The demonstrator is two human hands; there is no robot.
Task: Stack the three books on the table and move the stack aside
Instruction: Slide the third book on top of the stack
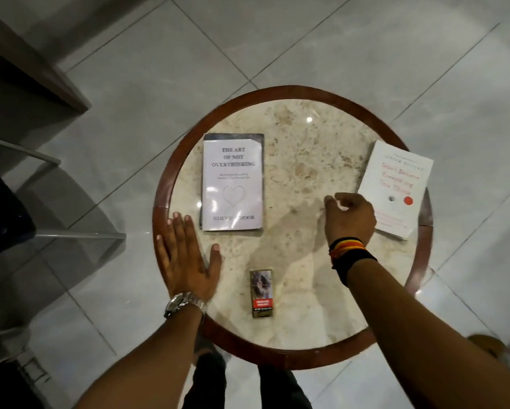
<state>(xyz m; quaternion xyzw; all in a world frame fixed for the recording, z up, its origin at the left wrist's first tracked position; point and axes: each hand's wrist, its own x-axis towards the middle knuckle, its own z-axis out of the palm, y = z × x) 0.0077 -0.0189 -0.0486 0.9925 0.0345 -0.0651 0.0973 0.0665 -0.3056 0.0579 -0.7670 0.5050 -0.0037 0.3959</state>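
Note:
On the round marble table (307, 305) a pale book with a heart on its cover (232, 181) lies left of centre, on top of a darker book whose edges show along its top and left side. A white book with red lettering (397, 184) lies at the right rim, partly over the edge. My left hand (186, 258) rests flat on the table's left rim, fingers apart, just below and left of the heart book. My right hand (349, 216) hovers with fingers curled beside the white book's lower left corner, holding nothing.
A small cigarette pack (261, 293) lies near the front of the table between my arms. The table has a brown wooden rim (277, 357). Grey tiled floor surrounds it. A chair and a dark cabinet stand at the left.

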